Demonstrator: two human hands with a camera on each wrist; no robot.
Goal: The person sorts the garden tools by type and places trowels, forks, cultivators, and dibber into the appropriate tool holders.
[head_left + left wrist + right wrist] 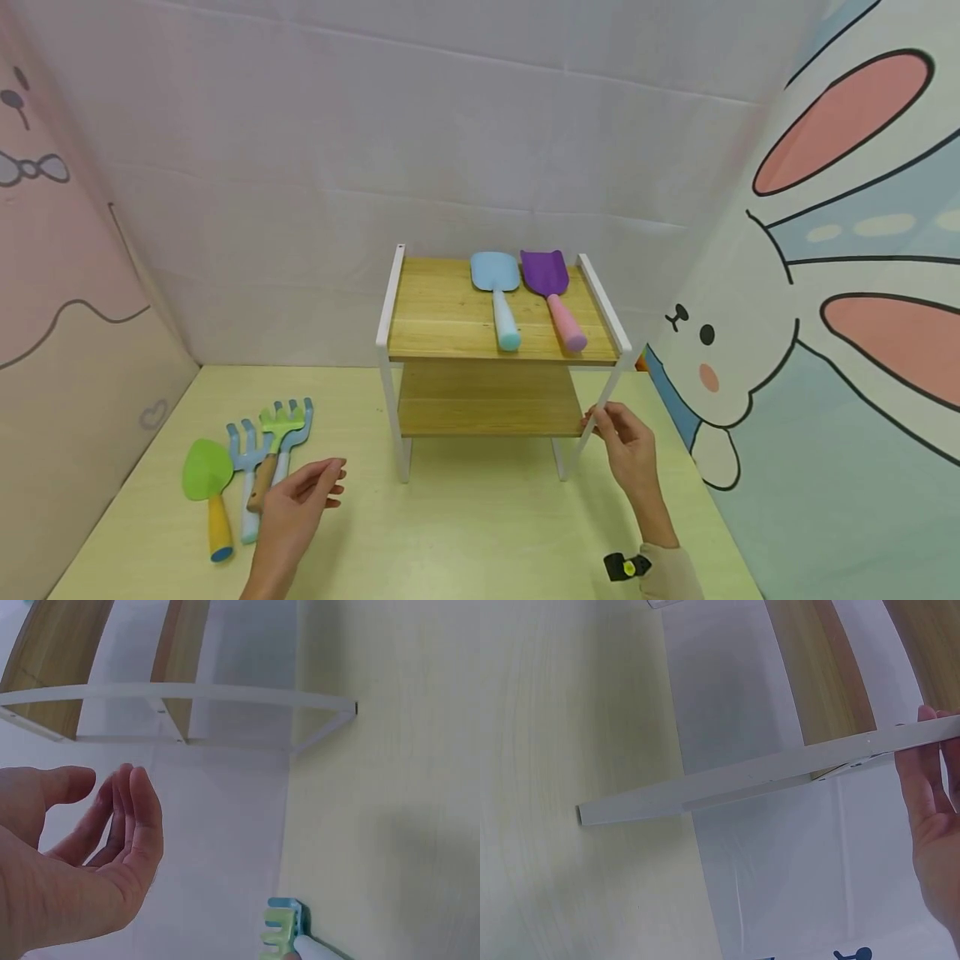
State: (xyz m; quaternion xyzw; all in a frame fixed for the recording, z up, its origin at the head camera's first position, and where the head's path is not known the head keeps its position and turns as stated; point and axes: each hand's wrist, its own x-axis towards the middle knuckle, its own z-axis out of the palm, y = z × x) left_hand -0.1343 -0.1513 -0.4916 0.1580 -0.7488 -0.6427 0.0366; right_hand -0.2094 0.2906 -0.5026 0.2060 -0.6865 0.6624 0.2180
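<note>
A two-tier shelf rack (442, 321) with wooden boards and a white metal frame stands on the table. My right hand (628, 442) grips the rack's right side post near the lower board. In the right wrist view, the fingers (922, 784) of that hand pass behind the white frame bar (765, 769), with tips showing past it. My left hand (294, 518) is held left of the rack, fingers loosely bent, nothing in it. The left wrist view shows a gap between that hand (97, 855) and the frame. A blue shovel (495, 272) and a purple shovel with pink handle (546, 273) lie on the top board.
Left on the table (465, 542) lie a green trowel with yellow handle (208, 471), a green rake (281, 423) and blue forks (250, 454), partly overlapping. A white curtain (300, 208) hangs behind the rack. A rabbit-print sheet (825, 483) borders the right side.
</note>
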